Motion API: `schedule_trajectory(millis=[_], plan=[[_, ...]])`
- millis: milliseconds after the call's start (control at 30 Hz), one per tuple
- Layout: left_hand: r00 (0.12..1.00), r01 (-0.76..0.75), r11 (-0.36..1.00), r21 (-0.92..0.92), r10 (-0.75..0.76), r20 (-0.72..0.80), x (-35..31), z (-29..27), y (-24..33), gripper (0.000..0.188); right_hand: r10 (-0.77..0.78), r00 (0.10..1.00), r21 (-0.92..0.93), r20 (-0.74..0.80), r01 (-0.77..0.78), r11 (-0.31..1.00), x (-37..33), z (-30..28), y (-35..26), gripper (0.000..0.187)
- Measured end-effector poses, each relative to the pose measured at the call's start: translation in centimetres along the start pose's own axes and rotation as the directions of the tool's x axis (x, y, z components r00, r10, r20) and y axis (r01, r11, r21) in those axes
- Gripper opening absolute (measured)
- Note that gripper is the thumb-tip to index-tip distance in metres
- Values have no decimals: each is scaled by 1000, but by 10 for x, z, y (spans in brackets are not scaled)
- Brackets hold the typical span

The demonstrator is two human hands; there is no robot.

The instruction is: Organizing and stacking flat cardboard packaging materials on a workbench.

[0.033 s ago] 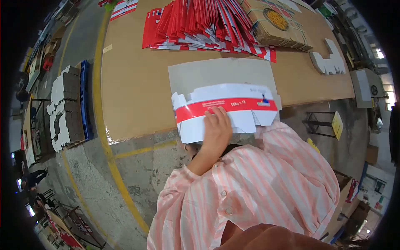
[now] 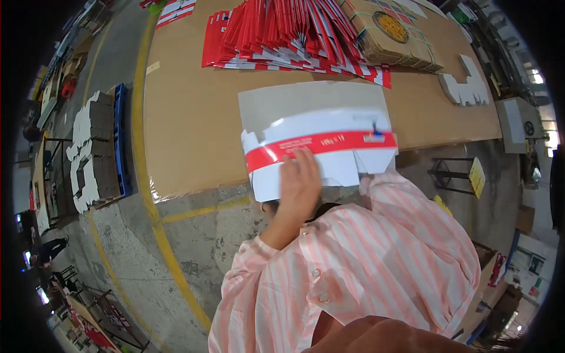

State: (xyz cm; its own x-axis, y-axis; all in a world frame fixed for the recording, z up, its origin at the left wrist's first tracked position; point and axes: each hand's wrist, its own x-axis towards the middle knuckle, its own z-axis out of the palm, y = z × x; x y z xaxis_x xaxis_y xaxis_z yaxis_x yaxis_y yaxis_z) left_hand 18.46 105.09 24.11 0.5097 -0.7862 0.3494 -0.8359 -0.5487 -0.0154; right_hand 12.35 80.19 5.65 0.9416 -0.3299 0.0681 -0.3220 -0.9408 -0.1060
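Your left hand [image 2: 301, 182] lies near the middle of the frame, its back toward the camera and its fingers slightly parted, laid over the front of a white carton [image 2: 335, 156]. The fingertips rest on the red band [image 2: 350, 140] that runs across it; the thumb is not clear, so you cannot tell how firmly that hand grips. Your right hand is hidden behind the carton, and what it holds cannot be told; its striped sleeve [image 2: 391, 185] ends at the carton's lower right.

The carton sits in the centre of the frame, partly folded, with loose flaps along its left end and lower edge. Its upper right edge is blurred, and its lower part overlaps the near edge of the table [image 2: 188, 129]. Just beyond it, a grey sheet [image 2: 318, 97] lies flat.

At the upper middle you have a fanned pile of flat red and white cartons [image 2: 265, 35], with a strapped bundle [image 2: 418, 52] beside it to the right. A pale notched card piece [image 2: 465, 88] lies near the table's right end. A stool [image 2: 477, 176] stands to the right, and at the left, pale stacked cartons [image 2: 97, 162] stand against a blue pallet [image 2: 122, 141].
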Motion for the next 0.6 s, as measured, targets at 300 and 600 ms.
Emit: schedule_trajectory(millis=[300,600], plan=[[132,-16,-346,-938,-931,341,-110,9,-179,34,34,999,7,2,-34,999,2,-5,-4,68],[70,-76,-696,-714,-718,692,-218,111,-260,40,-3,1000,-17,-8,3,1000,2,-1,-12,67]])
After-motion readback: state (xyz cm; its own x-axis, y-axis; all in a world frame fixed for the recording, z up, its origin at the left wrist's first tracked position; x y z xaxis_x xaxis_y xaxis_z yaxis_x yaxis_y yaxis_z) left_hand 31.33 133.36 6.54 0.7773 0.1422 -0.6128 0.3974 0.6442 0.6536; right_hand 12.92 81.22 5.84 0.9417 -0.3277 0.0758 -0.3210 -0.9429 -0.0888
